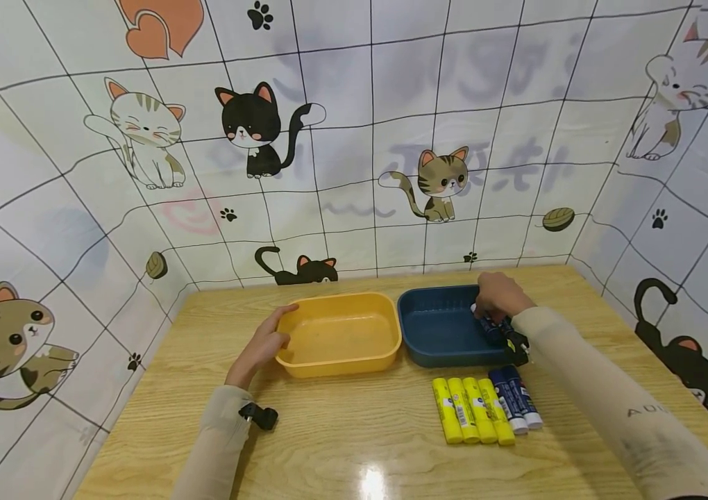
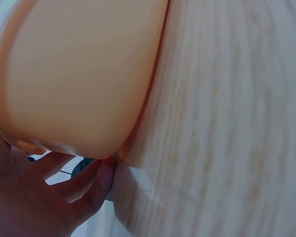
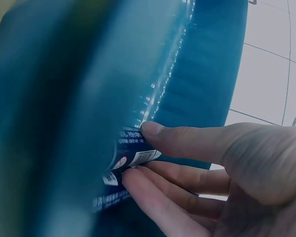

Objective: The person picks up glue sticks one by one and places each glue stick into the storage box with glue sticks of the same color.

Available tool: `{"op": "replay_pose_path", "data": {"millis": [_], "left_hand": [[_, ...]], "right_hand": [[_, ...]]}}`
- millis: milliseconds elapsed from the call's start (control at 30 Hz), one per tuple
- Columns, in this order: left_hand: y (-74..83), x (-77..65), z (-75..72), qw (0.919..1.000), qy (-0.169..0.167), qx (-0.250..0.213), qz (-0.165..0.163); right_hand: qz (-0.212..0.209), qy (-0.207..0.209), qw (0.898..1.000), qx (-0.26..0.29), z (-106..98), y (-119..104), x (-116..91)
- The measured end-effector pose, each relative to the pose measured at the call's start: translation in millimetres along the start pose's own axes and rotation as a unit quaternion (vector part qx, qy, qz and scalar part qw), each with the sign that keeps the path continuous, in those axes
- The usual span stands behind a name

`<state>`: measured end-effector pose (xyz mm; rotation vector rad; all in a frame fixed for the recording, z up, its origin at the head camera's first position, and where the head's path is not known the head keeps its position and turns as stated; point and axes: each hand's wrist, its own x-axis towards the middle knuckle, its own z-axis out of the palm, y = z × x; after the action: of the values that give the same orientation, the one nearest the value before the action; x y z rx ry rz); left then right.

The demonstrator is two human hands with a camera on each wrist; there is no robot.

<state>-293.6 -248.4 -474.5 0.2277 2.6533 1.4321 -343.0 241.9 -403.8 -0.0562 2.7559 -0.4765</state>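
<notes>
At the right end of the dark blue plastic basin (image 1: 438,335), my right hand (image 1: 499,295) reaches inside. Its thumb and fingers pinch a dark blue glue stick (image 3: 133,145) with white print. A second dark blue glue stick (image 3: 111,198) lies alongside, just below the fingertips in the right wrist view. My left hand (image 1: 264,346) holds the left end of the yellow basin (image 1: 341,336), thumb at the rim and fingers along the outer wall. Nothing lies inside the yellow basin, which stands side by side with the blue one.
Several yellow glue sticks (image 1: 471,411) lie in a row on the wooden table (image 1: 329,437), in front of the blue basin. Two blue glue sticks (image 1: 515,397) with white ends continue the row. A cat-patterned sheet (image 1: 354,139) covers the wall behind.
</notes>
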Motion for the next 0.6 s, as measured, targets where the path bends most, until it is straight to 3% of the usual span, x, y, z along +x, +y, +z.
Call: {"op": "replay_pose_path", "data": {"millis": [167,600], "left_hand": [[5.3,-2.7,-1.2,0.9999,-0.001,-0.010,-0.002],[1.0,-0.9,-0.5,1.0000,0.001,-0.008,-0.002]], "right_hand": [[0.009,0.008,1.000,-0.004,-2.8,-0.8,-3.0],[0.003,0.010,1.000,0.009,-4.2,2.4,-3.4]]}}
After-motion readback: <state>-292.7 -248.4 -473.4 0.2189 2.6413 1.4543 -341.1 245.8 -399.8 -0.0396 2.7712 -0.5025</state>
